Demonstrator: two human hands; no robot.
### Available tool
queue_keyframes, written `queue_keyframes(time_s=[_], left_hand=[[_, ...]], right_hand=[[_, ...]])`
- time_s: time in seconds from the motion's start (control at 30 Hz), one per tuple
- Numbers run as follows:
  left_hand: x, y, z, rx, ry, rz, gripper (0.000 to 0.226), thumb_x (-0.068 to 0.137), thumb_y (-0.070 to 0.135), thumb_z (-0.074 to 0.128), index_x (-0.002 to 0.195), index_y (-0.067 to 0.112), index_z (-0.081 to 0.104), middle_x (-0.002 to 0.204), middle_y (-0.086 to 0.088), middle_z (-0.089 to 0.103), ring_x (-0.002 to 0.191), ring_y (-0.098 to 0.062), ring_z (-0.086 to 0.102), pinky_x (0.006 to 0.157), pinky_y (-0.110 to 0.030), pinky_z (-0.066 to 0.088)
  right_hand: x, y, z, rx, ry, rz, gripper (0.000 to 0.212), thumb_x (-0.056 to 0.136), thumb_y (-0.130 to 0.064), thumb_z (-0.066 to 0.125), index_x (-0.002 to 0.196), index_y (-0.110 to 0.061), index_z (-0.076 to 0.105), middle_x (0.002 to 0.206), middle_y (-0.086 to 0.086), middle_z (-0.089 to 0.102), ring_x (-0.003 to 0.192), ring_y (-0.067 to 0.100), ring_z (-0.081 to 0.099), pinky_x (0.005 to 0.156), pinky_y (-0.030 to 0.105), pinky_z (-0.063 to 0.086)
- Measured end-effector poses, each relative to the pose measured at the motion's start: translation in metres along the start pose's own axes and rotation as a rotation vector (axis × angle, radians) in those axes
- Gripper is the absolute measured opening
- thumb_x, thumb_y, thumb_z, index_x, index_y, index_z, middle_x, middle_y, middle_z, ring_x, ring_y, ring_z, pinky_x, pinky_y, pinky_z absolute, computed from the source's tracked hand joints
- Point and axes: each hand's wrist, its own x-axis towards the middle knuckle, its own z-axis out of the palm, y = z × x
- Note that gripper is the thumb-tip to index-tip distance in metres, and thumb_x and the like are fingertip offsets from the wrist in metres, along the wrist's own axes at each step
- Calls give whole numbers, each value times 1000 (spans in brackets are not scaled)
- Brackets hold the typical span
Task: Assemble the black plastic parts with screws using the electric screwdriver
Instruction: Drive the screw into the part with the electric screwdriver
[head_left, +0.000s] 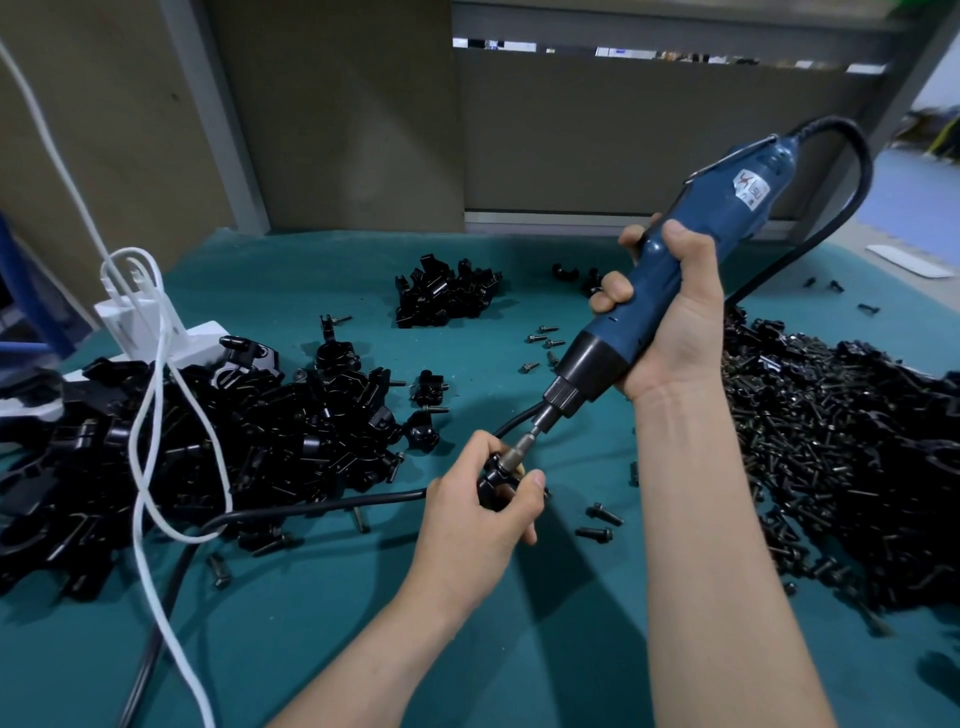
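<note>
2 hands busy — right hand (670, 317) around blue screwdriver (691, 249) (tilted), left hand (483, 499) gripping black part (496, 480).

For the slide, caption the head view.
Right hand drives electric screwdriver into black part held by left hand.

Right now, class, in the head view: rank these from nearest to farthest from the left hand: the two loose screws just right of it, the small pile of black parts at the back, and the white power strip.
1. Two loose screws: just right of the left hand, on the cloth.
2. Small pile of black parts: back centre.
3. White power strip: far left, behind the big pile.
</note>
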Motion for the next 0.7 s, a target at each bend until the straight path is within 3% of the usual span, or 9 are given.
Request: queue_keyframes(time_s=[0.1, 0.23, 0.33, 0.4, 0.43, 0.5, 0.53, 0.6, 0.7], left_hand=[[0, 0, -1, -9, 0, -8, 24, 74, 49, 56, 72, 28, 44, 53, -6, 59, 42, -2, 46, 47, -11, 35], [-1, 3, 0, -2, -11, -41, 24, 77, 48, 56, 72, 28, 44, 53, -7, 59, 43, -2, 46, 47, -11, 35], [-1, 8, -2, -29, -39, -70, 22, 83, 41, 58, 71, 27, 46, 51, -4, 57, 42, -4, 45, 46, -13, 35], [-1, 13, -5, -212, -107, -186, 23, 85, 38, 59, 70, 22, 53, 46, -4, 52, 34, -8, 39, 38, -16, 32], [-2, 15, -7, -410, -181, -315, 25, 84, 40, 61, 71, 19, 58, 43, -3, 48, 30, -8, 33, 33, -16, 28], [0, 19, -10, -884, -416, -619, 31, 81, 45, 64, 75, 15, 64, 40, 2, 40, 26, -5, 28, 29, -12, 22], [0, 19, -11, -1048, -521, -716, 30, 79, 43, 68, 77, 13, 64, 40, 3, 39, 26, -4, 27, 28, -12, 22], [1, 19, -12, -1171, -663, -770, 30, 72, 35, 77, 80, 10, 63, 41, 2, 40, 28, -6, 23, 28, -13, 21], [4, 22, -14, -1188, -752, -792, 31, 73, 33, 78, 81, 8, 61, 42, 2, 40, 32, -7, 19, 30, -14, 19]], right_hand=[[1, 1, 0, -3, -6, -1, 7, 92, -19, 48, 85, -17, 51, 76, -4, 59, 44, 8, 42, 45, 20, 41], [1, 3, -2, -6, -9, 22, 32, 90, -21, 50, 63, -20, 67, 69, -6, 59, 44, 7, 44, 45, 20, 42], [2, 3, -6, 4, -19, 39, 36, 91, -23, 50, 61, -19, 69, 63, -8, 56, 43, 6, 45, 45, 20, 42], [2, 3, -9, 87, -94, 44, 15, 85, -23, 60, 72, -19, 68, 67, -7, 59, 42, 6, 45, 44, 19, 42], [1, 2, -9, 171, -163, 47, 8, 77, -21, 69, 82, -18, 64, 73, -5, 61, 42, 7, 46, 43, 19, 42], [2, 0, -13, 316, -300, 92, 44, 61, -17, 83, 96, -14, 56, 80, -1, 63, 40, 10, 47, 40, 20, 43], [2, -2, -14, 364, -350, 106, 51, 58, -15, 86, 99, -13, 55, 81, 1, 63, 39, 11, 47, 40, 20, 44], [1, -6, -16, 392, -382, 102, 56, 57, -13, 87, 102, -12, 54, 82, 3, 64, 38, 12, 48, 40, 21, 45], [0, -10, -18, 414, -380, 90, 55, 57, -11, 87, 103, -12, 56, 83, 4, 64, 38, 13, 48, 40, 21, 45]])
